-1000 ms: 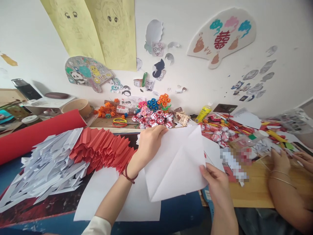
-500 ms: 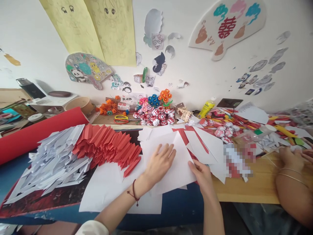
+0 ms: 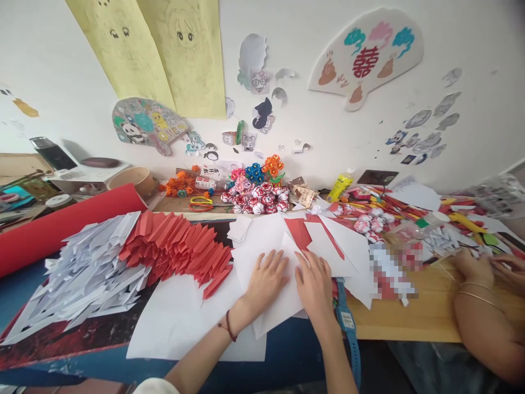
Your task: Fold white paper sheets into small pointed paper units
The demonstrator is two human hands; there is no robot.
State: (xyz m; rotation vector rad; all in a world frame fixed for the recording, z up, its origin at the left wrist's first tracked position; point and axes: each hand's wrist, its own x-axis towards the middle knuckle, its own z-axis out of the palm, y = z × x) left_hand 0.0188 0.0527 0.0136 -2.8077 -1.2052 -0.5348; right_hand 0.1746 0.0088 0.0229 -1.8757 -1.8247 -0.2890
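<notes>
My left hand [image 3: 266, 279] lies flat with its fingers spread on a white paper sheet [image 3: 283, 309]. Close to its right, my right hand [image 3: 315, 284] rests on the same sheet, fingers stretched out towards the far side. The sheet has a slanted edge or fold between the two hands; which one, I cannot tell. Under and behind it lie more white sheets [image 3: 262, 230]. Another large white sheet [image 3: 172, 323] sits lower left. A heap of folded red paper pieces [image 3: 176, 246] is to the left of my hands, beside a heap of folded white pieces [image 3: 98, 268].
A blue watch [image 3: 348, 320] lies right of my right wrist. A red roll [image 3: 74, 219] slants across the left side. Red-and-white paper flowers [image 3: 262, 200] and a yellow bottle [image 3: 340, 187] stand at the back. At the right, another person's arm [image 3: 484, 312] rests on the wooden table [image 3: 402, 320].
My right hand has let go of the sheet's right edge and moved left onto the paper, fingers flat. The blue watch has come into view. My left hand stays on the paper.
</notes>
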